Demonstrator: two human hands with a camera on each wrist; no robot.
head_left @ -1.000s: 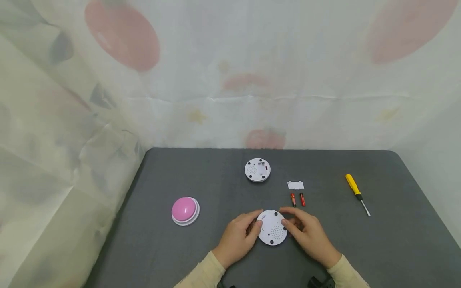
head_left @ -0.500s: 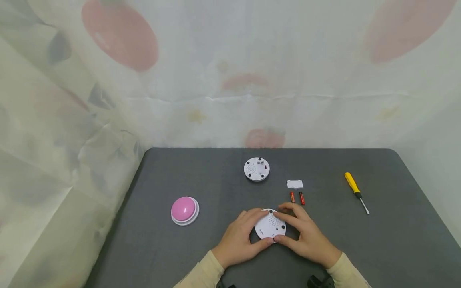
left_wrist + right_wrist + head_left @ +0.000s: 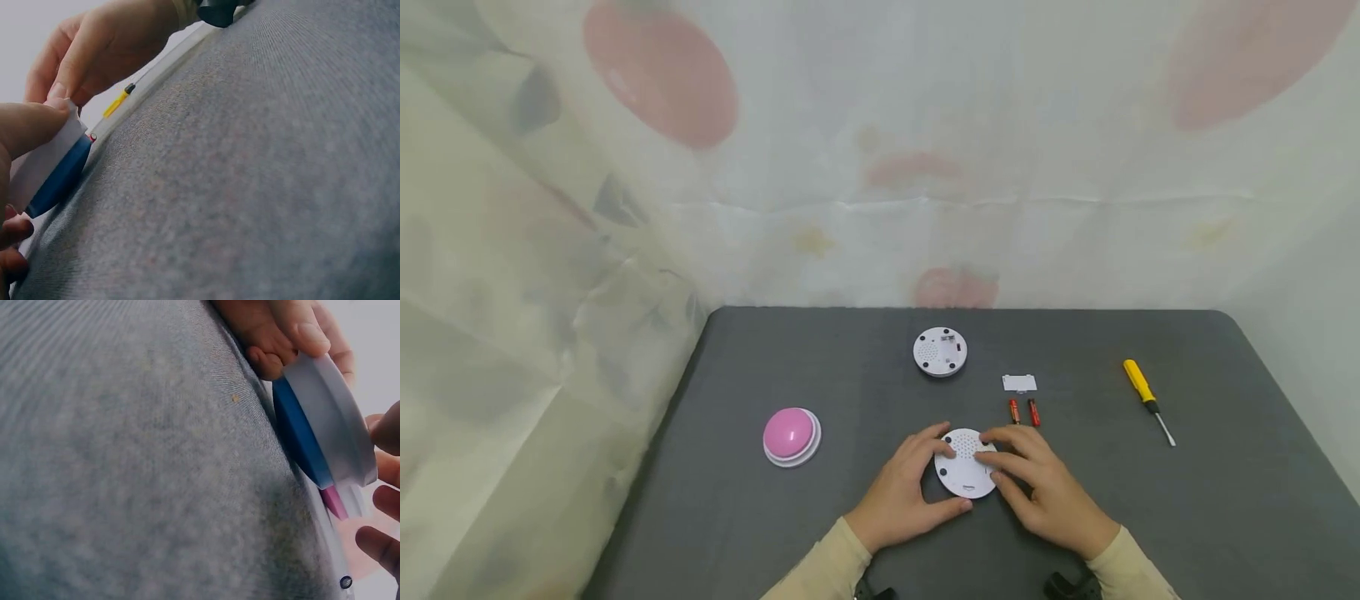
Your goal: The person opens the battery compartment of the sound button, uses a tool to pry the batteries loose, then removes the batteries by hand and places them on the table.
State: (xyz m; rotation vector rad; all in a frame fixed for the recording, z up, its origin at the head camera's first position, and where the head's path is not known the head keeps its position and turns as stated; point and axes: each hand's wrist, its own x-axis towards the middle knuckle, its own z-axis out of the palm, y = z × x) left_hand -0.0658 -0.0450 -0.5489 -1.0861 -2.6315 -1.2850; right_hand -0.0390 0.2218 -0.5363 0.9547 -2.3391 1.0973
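Observation:
A round white push button (image 3: 967, 479) lies bottom up between my hands in the head view, its holed, black-footed base showing. The right wrist view shows its blue dome (image 3: 297, 428) pointing down. My left hand (image 3: 901, 497) grips the rim, thumb at the near edge and fingers at the far left. My right hand (image 3: 1052, 492) holds the right side with bent fingers, some fingertips on the base. Just beyond stand two red batteries (image 3: 1034, 412) and a white battery cover (image 3: 1019, 383).
A pink push button (image 3: 788, 433) sits dome up on the left. Another white button (image 3: 940, 352) lies base up at the back, its battery compartment uncovered. A yellow-handled screwdriver (image 3: 1138, 383) lies on the right of the grey table (image 3: 850, 358). Patterned cloth (image 3: 820, 167) hangs behind.
The button has turned counterclockwise, its speaker holes passing from lower right to the top. My left thumb has gone from its face to the near edge; my right fingers have shifted their hold.

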